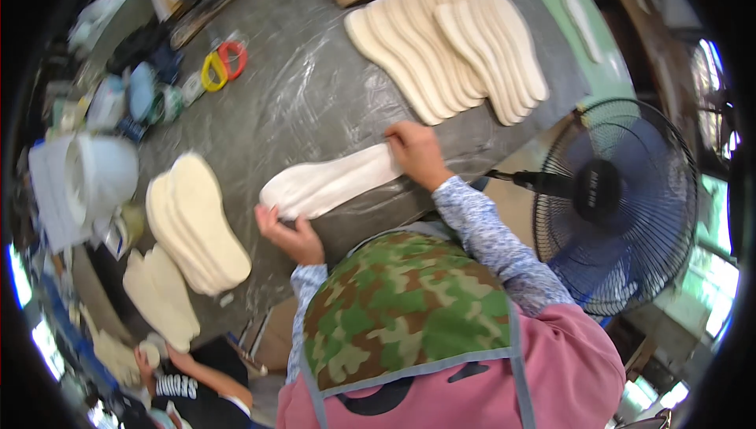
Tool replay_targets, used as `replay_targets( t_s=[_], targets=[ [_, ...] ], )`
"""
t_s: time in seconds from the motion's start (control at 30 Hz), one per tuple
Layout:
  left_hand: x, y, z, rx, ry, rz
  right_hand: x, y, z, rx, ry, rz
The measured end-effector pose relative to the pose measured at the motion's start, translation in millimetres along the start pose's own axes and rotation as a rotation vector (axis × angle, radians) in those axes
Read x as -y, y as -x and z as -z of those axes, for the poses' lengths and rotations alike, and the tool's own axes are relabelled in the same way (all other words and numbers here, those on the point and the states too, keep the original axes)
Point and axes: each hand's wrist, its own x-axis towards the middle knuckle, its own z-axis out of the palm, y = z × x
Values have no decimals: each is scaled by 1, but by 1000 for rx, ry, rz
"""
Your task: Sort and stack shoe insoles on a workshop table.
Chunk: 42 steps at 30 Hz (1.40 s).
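Observation:
A pale, sole-shaped shoe insole point(339, 185) lies aslant across the dark sheet-covered table in front of me; a crease or edge runs along its length, and I cannot tell if it is one layer or two. My right hand point(419, 155) pinches its narrow right end between thumb and bent fingers. At the wide left end is my left hand point(290, 236), fingertips touching the rim, its thumb held apart along the near side. Beyond my right hand, overlapping rows of cream insoles point(421, 51) are fanned out. Left of my left hand rests a smaller pile of insoles point(197, 220).
Scissors with red and yellow handles point(224, 66) lie at far left. Along the left edge stand a white bucket point(102, 177) and assorted containers. A caged black fan point(610, 200) stands close on the right. At lower left, another person's hands point(161, 356) work near more insoles point(161, 295).

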Motion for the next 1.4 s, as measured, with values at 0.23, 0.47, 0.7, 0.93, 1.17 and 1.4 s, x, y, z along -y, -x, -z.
replay_targets(
  t_s=[0.23,0.47,0.7,0.93,1.17,1.4],
  targets=[
    [12,-29,4,103,93,9,-54,-66,101,-587,126,-335],
    [17,-52,14,111,109,-8,-200,-94,210,-435,526,-810],
    [-1,-15,34,-79,152,174,-226,-109,230,-37,408,-810],
    [-21,4,42,-48,81,206,-279,-126,254,-72,-190,-911],
    [-7,21,46,75,195,318,-243,-132,262,91,-619,-1093],
    [-9,-2,39,102,253,337,-201,-123,260,403,-909,-849]
  ],
)
